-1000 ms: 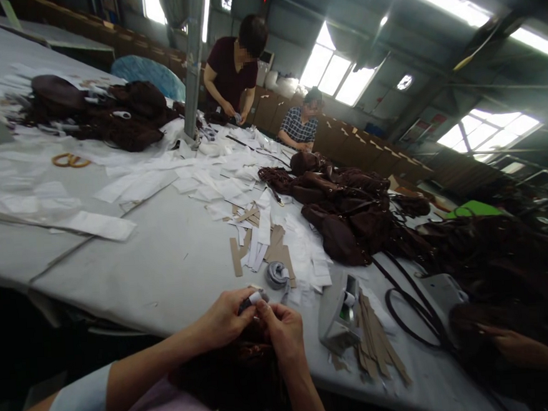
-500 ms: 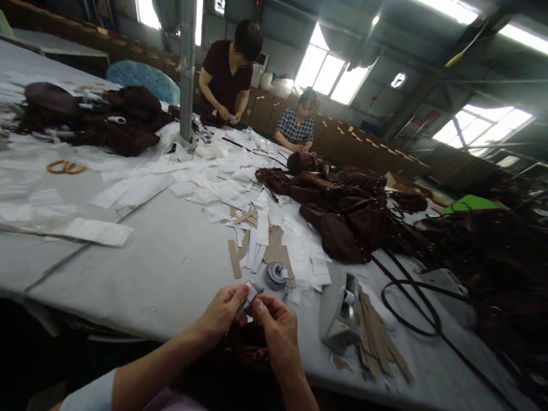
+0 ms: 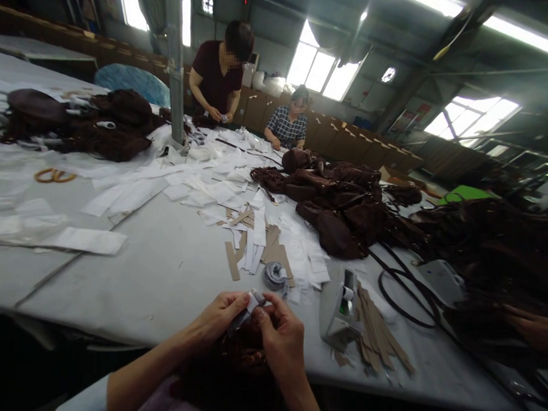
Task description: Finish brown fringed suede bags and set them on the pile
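Left hand, head view: fingers closed in a pinch on the white-and-grey strip.
Right hand: thumb and fingers nearly together, gripping the strip's right end.
Strip axis: one, thin, above the dark-brown bag; slants from lower left to upper right.
Grey roll: one, coiled, on worktop, just beyond strip.
Rings: two, tan, smooth.
Tape dispenser: one, grey.
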{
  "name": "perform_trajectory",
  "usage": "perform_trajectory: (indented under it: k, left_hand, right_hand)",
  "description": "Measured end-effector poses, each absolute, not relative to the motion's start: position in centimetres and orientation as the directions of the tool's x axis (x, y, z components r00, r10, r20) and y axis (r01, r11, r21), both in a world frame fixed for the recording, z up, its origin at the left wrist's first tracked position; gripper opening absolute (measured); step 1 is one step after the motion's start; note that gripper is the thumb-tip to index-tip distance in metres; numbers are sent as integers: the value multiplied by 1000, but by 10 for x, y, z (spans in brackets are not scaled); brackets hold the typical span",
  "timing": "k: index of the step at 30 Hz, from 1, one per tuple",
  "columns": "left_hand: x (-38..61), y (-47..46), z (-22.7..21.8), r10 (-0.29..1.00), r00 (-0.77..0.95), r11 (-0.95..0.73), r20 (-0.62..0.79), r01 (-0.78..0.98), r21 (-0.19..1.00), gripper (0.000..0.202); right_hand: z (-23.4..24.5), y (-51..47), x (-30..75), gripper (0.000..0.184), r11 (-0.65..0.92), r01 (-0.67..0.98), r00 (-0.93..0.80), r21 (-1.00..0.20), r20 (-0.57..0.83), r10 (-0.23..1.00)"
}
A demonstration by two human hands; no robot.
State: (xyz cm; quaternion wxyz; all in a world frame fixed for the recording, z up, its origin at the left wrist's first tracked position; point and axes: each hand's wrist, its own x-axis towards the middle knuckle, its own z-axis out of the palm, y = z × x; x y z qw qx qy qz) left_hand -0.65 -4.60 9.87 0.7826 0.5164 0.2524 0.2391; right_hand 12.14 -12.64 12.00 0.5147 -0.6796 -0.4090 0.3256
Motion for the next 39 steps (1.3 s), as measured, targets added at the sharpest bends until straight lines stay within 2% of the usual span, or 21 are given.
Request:
perform_trajectory:
  k: [6,14,18,21,24,29,31,35,39]
  left_hand:
    - [-4,-46,96,692,716,169,-95,-32,985,54]
    - [-6,-54,92,812,584,-9,7,1,1000,54]
    - [-7,-55,92,817,576,-37,13,29,999,53]
    - [-7,-54,96,803,595,-47,27,18,999,52]
    - [-9,-55,95,810,585,-75,47,23,997,50]
    - [-13,-61,89,849,517,-158,108,53,986,47]
    - [-13,-64,89,869,475,-179,141,35,983,46]
    - [-9,-65,91,912,383,-162,148,3,987,44]
    - [-8,-65,89,910,353,-227,216,-12,974,40]
  right_hand:
    - [115,-126,122,37,-159,22,435,-987,-134,891]
    - [117,-118,124,46,-138,5,404,-990,-124,906]
    - [127,-114,127,38,-158,-13,394,-987,-150,907]
    - [127,-114,126,33,-114,10,402,-993,-100,910]
    - [123,-113,125,31,-95,46,420,-994,-67,905]
    - [119,-112,122,35,-134,-9,460,-991,-124,879]
    - [121,-114,119,31,-118,51,496,-992,-77,865]
    - [130,-124,107,21,-52,286,588,-957,132,798]
    - [136,-127,97,20,5,371,476,-928,195,858]
